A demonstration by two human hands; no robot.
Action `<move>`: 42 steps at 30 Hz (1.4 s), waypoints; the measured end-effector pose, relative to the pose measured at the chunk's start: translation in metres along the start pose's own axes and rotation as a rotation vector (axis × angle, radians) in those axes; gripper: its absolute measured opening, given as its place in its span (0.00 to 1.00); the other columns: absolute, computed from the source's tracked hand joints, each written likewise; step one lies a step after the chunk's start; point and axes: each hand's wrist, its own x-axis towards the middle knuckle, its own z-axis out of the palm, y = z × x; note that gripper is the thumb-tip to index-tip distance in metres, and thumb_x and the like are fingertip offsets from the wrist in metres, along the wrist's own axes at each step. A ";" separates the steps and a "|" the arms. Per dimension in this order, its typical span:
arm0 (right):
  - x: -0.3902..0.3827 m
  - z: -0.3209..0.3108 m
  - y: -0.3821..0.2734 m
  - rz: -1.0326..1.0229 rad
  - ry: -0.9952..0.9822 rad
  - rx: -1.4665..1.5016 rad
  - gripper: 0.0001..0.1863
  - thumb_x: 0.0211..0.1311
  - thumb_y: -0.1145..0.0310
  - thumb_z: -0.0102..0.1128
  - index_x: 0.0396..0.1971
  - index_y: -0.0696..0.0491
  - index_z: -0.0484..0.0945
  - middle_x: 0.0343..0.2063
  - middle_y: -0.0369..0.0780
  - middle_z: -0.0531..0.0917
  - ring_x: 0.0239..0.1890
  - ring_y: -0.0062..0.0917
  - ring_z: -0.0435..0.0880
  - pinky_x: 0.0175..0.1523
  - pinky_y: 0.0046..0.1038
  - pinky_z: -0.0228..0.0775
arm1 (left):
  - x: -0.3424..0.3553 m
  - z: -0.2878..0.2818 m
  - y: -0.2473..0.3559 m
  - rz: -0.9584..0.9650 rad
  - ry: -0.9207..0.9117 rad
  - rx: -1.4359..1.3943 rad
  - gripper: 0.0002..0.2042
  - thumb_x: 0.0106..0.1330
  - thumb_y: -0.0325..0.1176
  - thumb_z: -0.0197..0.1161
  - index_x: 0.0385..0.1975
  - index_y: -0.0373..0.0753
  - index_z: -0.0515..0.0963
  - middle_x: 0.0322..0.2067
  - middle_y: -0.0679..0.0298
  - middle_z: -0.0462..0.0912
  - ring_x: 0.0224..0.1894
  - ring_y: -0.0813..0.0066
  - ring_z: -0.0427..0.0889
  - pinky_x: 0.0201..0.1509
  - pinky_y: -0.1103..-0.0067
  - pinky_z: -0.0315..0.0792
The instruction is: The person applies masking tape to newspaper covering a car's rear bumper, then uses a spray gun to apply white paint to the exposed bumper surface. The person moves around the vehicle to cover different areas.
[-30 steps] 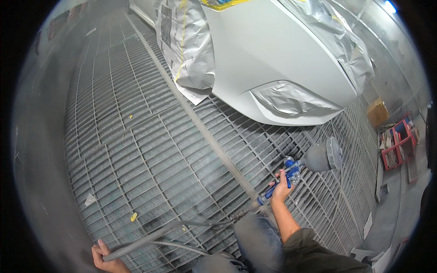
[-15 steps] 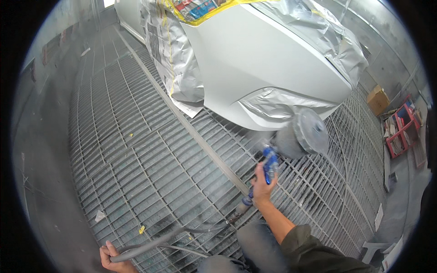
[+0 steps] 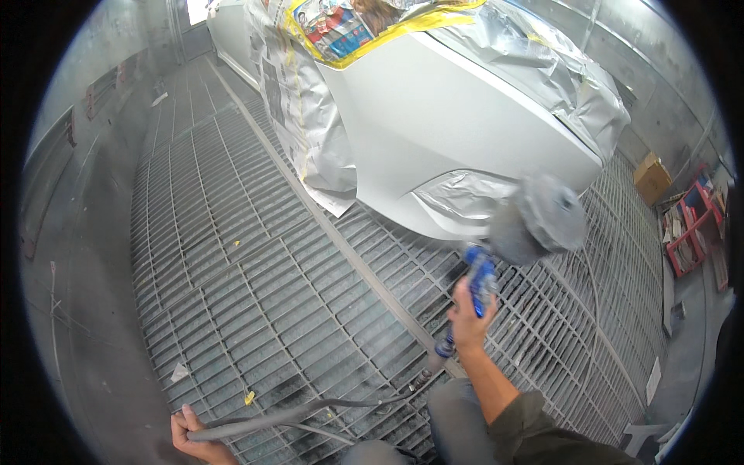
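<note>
My right hand is closed round the handle of a blue spray gun, which carries a large grey paint cup on top. The gun and cup are a little blurred. They hang in front of the lower corner of a pale car body panel. A dark grey air hose runs from the gun's handle down to the left. At the lower left, my left hand grips a loop of this hose, away from the gun.
Silver masking sheet and yellow tape cover parts of the car. A metal grating forms the floor, with small scraps on it. Along the right wall stand a cardboard box and a red rack.
The spray gun in my right hand has moved to the right along the panel's lower edge. My left hand still holds the hose; the view has shifted slightly.
</note>
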 end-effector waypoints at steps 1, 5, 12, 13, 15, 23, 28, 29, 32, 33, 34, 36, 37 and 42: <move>-0.001 0.001 -0.004 -0.095 0.068 0.027 0.10 0.67 0.66 0.62 0.44 0.52 0.78 0.29 0.31 0.79 0.27 0.14 0.77 0.22 0.17 0.68 | 0.002 0.003 -0.002 0.005 0.007 0.008 0.22 0.72 0.25 0.57 0.18 0.43 0.54 0.20 0.76 0.52 0.24 0.87 0.49 0.26 0.81 0.45; 0.002 0.008 -0.020 -0.033 0.045 -0.105 0.35 0.68 0.68 0.58 0.72 0.51 0.55 0.33 0.33 0.76 0.21 0.12 0.73 0.20 0.17 0.72 | 0.008 -0.001 -0.018 0.049 -0.016 -0.004 0.22 0.73 0.27 0.57 0.18 0.43 0.54 0.20 0.76 0.51 0.24 0.87 0.49 0.26 0.81 0.44; 0.023 0.104 -0.035 -0.010 -0.510 -0.046 0.18 0.65 0.69 0.59 0.54 0.54 0.75 0.30 0.32 0.79 0.25 0.13 0.77 0.23 0.19 0.74 | 0.008 0.012 0.007 -0.090 0.024 -0.066 0.23 0.74 0.34 0.57 0.17 0.44 0.54 0.21 0.76 0.52 0.23 0.86 0.50 0.27 0.81 0.45; 0.025 0.113 -0.040 0.014 -0.598 -0.028 0.19 0.64 0.70 0.59 0.55 0.55 0.76 0.31 0.32 0.79 0.27 0.13 0.77 0.25 0.19 0.74 | 0.012 0.008 0.000 -0.098 0.054 -0.105 0.23 0.74 0.35 0.57 0.17 0.44 0.54 0.21 0.76 0.51 0.23 0.86 0.50 0.27 0.81 0.46; 0.022 0.105 -0.059 -0.053 -0.644 -0.192 0.23 0.63 0.70 0.60 0.59 0.58 0.74 0.28 0.32 0.78 0.30 0.12 0.76 0.26 0.21 0.71 | 0.007 0.002 0.016 0.001 0.022 0.030 0.20 0.64 0.23 0.63 0.13 0.37 0.61 0.13 0.67 0.57 0.17 0.77 0.57 0.22 0.73 0.54; 0.019 -0.035 -0.133 0.018 -0.276 -0.134 0.08 0.62 0.66 0.63 0.34 0.55 0.79 0.23 0.33 0.77 0.18 0.14 0.72 0.20 0.17 0.66 | 0.007 0.059 0.009 0.093 -0.079 -0.035 0.23 0.74 0.31 0.56 0.17 0.44 0.53 0.19 0.75 0.50 0.23 0.86 0.49 0.26 0.80 0.47; 0.077 -0.133 -0.159 -0.174 0.022 -0.149 0.07 0.63 0.68 0.60 0.34 0.56 0.79 0.22 0.35 0.77 0.19 0.16 0.73 0.18 0.19 0.66 | -0.016 0.096 0.035 0.102 -0.158 -0.083 0.23 0.73 0.27 0.57 0.16 0.43 0.53 0.18 0.75 0.50 0.23 0.86 0.48 0.25 0.80 0.45; 0.089 -0.157 -0.168 -0.206 0.111 -0.167 0.07 0.64 0.68 0.60 0.34 0.56 0.79 0.23 0.35 0.78 0.18 0.17 0.73 0.19 0.19 0.68 | -0.021 0.104 0.042 0.095 -0.158 -0.113 0.23 0.73 0.26 0.57 0.16 0.43 0.53 0.18 0.75 0.50 0.23 0.86 0.48 0.25 0.80 0.45; 0.113 -0.198 -0.184 -0.270 0.395 -0.168 0.11 0.63 0.70 0.59 0.44 0.58 0.78 0.35 0.39 0.82 0.33 0.20 0.80 0.22 0.23 0.78 | -0.036 0.123 0.067 0.068 -0.163 -0.173 0.23 0.71 0.24 0.57 0.16 0.42 0.53 0.16 0.74 0.52 0.22 0.85 0.48 0.26 0.79 0.47; 0.113 -0.197 -0.187 -0.269 0.334 -0.157 0.12 0.63 0.71 0.59 0.45 0.58 0.78 0.37 0.39 0.82 0.34 0.21 0.81 0.22 0.24 0.80 | -0.037 0.125 0.072 0.068 -0.155 -0.177 0.23 0.72 0.25 0.57 0.16 0.42 0.53 0.16 0.74 0.52 0.22 0.85 0.48 0.26 0.79 0.46; 0.112 -0.198 -0.189 -0.267 0.272 -0.146 0.13 0.63 0.71 0.58 0.46 0.59 0.77 0.39 0.40 0.82 0.36 0.21 0.81 0.23 0.24 0.81 | -0.039 0.127 0.078 0.069 -0.148 -0.182 0.23 0.72 0.25 0.57 0.16 0.43 0.53 0.16 0.74 0.52 0.22 0.85 0.48 0.25 0.79 0.46; 0.102 -0.192 -0.197 -0.242 0.109 -0.109 0.14 0.62 0.73 0.56 0.47 0.61 0.77 0.41 0.41 0.82 0.37 0.22 0.82 0.24 0.24 0.82 | -0.043 0.129 0.092 0.071 -0.135 -0.169 0.23 0.72 0.26 0.57 0.15 0.43 0.53 0.16 0.74 0.52 0.21 0.85 0.48 0.25 0.79 0.46; 0.096 -0.182 -0.200 -0.211 0.000 -0.078 0.14 0.62 0.73 0.56 0.47 0.61 0.77 0.41 0.42 0.83 0.38 0.23 0.83 0.24 0.24 0.83 | -0.045 0.130 0.097 0.068 -0.125 -0.153 0.23 0.72 0.27 0.57 0.15 0.43 0.53 0.16 0.74 0.51 0.21 0.85 0.48 0.24 0.79 0.45; 0.080 -0.126 -0.214 0.008 -0.579 -0.042 0.14 0.61 0.72 0.60 0.46 0.59 0.79 0.43 0.42 0.83 0.41 0.23 0.85 0.26 0.24 0.83 | -0.063 0.140 0.131 0.096 -0.080 -0.176 0.23 0.72 0.30 0.57 0.15 0.43 0.54 0.14 0.73 0.51 0.19 0.85 0.49 0.23 0.79 0.45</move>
